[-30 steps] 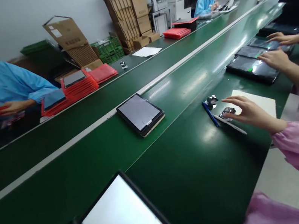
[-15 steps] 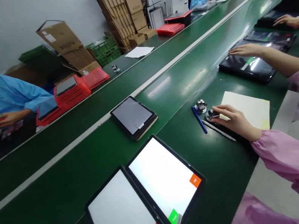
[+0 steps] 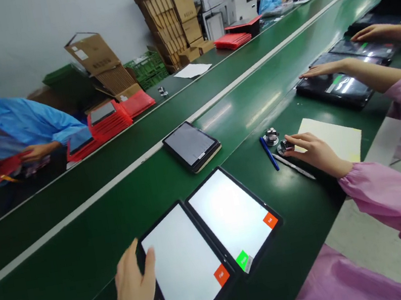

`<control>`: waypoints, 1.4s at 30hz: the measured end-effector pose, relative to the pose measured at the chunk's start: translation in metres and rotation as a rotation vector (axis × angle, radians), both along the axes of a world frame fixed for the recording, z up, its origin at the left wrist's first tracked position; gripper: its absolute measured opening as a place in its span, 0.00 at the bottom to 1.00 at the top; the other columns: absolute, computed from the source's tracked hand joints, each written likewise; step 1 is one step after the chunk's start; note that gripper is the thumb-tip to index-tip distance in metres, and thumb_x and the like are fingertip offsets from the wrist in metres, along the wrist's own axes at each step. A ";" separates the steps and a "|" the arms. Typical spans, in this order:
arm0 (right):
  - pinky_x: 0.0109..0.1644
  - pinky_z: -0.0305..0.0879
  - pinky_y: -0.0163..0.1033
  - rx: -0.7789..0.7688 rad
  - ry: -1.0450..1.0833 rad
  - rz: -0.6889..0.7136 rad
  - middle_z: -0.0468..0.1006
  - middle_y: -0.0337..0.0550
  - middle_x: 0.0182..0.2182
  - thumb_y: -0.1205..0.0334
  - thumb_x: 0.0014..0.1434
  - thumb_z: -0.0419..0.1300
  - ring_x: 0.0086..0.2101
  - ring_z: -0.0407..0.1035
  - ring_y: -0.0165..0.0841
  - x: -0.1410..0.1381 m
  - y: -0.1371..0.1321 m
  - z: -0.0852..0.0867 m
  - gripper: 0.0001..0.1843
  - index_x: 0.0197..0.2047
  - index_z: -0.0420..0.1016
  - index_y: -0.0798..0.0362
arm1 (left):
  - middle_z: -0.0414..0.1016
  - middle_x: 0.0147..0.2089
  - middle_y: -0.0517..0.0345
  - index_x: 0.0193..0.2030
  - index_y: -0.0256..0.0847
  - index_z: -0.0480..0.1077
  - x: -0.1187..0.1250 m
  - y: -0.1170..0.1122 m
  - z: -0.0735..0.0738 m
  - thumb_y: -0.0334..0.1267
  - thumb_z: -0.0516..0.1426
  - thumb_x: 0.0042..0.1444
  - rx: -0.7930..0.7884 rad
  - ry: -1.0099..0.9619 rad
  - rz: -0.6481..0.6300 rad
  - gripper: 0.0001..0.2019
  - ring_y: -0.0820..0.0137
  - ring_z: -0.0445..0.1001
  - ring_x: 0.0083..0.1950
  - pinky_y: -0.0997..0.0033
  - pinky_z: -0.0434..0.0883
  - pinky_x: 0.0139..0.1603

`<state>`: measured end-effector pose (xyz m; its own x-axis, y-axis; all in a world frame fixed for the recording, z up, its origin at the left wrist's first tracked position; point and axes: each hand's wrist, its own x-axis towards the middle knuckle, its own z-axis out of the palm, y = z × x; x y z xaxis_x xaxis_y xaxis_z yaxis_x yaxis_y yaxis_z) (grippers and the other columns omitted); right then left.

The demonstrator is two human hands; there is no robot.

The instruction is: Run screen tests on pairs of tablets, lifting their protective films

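At the near edge, the left hand (image 3: 131,274) is spread, its thumb apart from its fingers and lapping over the side of a black-framed rectangular tablet with a lit white screen (image 3: 187,267), which lies flat on the dark green tabletop (image 3: 268,289). A stray thumb pressing that screen could trigger an unwanted touch, and a sideways push could grind it against the matching black-framed tablet with a brighter white screen (image 3: 230,216) lying alongside, since the 2 frames look almost touching. Farther off, the right hand (image 3: 314,151) curves its thumb and fingers around a small silver metal piece with a round base (image 3: 285,147); I cannot tell whether they clamp it. A loose grip could let it slip, and a low sweep could roll the slim white pen (image 3: 294,166) or the blue pen (image 3: 269,154) beside it. Beyond, a co-worker's hand (image 3: 329,68) reaches over glossy black tablets (image 3: 336,89), where a wide reach could bump it.
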<state>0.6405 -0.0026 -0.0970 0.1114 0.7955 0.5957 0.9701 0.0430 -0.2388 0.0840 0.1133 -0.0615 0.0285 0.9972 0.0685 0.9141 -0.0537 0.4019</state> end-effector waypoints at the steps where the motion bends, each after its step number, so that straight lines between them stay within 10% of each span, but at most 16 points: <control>1: 0.49 0.79 0.53 0.007 -0.003 0.001 0.84 0.53 0.47 0.44 0.70 0.62 0.43 0.79 0.46 0.000 0.000 0.000 0.22 0.59 0.81 0.47 | 0.72 0.68 0.32 0.65 0.34 0.70 0.013 0.010 0.007 0.60 0.42 0.62 0.030 0.029 -0.066 0.38 0.44 0.67 0.72 0.41 0.66 0.72; 8: 0.41 0.75 0.53 0.006 -0.015 0.054 0.83 0.55 0.42 0.39 0.68 0.61 0.39 0.77 0.49 0.001 0.004 0.016 0.22 0.50 0.84 0.48 | 0.82 0.60 0.47 0.55 0.46 0.77 0.077 0.057 0.038 0.47 0.42 0.71 -0.192 0.181 -0.280 0.24 0.52 0.77 0.63 0.36 0.58 0.75; 15: 0.54 0.67 0.66 0.006 0.003 0.050 0.81 0.64 0.49 0.43 0.69 0.60 0.49 0.74 0.62 -0.040 0.009 0.049 0.23 0.55 0.81 0.51 | 0.82 0.59 0.48 0.51 0.44 0.79 0.071 0.034 0.031 0.48 0.42 0.73 -0.223 0.185 -0.305 0.25 0.52 0.77 0.63 0.32 0.52 0.76; 24: 0.53 0.76 0.48 -0.395 0.271 0.466 0.82 0.54 0.54 0.49 0.70 0.56 0.50 0.78 0.46 -0.166 0.138 0.024 0.24 0.59 0.80 0.55 | 0.76 0.67 0.44 0.67 0.41 0.70 0.067 0.020 0.028 0.49 0.41 0.76 -0.254 0.223 -0.291 0.26 0.51 0.73 0.69 0.30 0.50 0.77; 28: 0.38 0.74 0.41 -0.516 0.368 0.524 0.85 0.49 0.42 0.49 0.69 0.56 0.33 0.77 0.37 -0.168 0.154 0.018 0.22 0.52 0.83 0.56 | 0.66 0.74 0.39 0.74 0.40 0.61 0.064 -0.019 0.021 0.55 0.43 0.75 -0.195 0.198 -0.346 0.30 0.49 0.64 0.76 0.28 0.49 0.77; 34: 0.42 0.74 0.44 -0.553 0.475 0.563 0.86 0.47 0.42 0.42 0.62 0.63 0.37 0.78 0.41 -0.148 0.133 0.022 0.24 0.49 0.85 0.53 | 0.74 0.69 0.40 0.72 0.41 0.65 0.095 -0.136 0.006 0.67 0.56 0.64 0.189 0.105 -0.954 0.39 0.52 0.69 0.72 0.30 0.40 0.80; 38: 0.36 0.73 0.42 -0.511 0.525 0.517 0.85 0.47 0.36 0.42 0.65 0.61 0.32 0.77 0.40 -0.147 0.135 0.016 0.23 0.44 0.84 0.54 | 0.79 0.63 0.54 0.61 0.47 0.74 0.117 -0.162 -0.007 0.34 0.63 0.66 0.411 0.153 -0.843 0.17 0.62 0.71 0.69 0.34 0.34 0.81; 42: 0.48 0.74 0.49 -0.384 0.490 0.491 0.85 0.51 0.42 0.50 0.67 0.59 0.43 0.78 0.45 -0.157 0.135 0.018 0.17 0.38 0.82 0.53 | 0.81 0.60 0.56 0.58 0.48 0.76 0.129 -0.159 -0.013 0.31 0.63 0.65 0.441 0.144 -0.742 0.16 0.62 0.73 0.68 0.32 0.35 0.81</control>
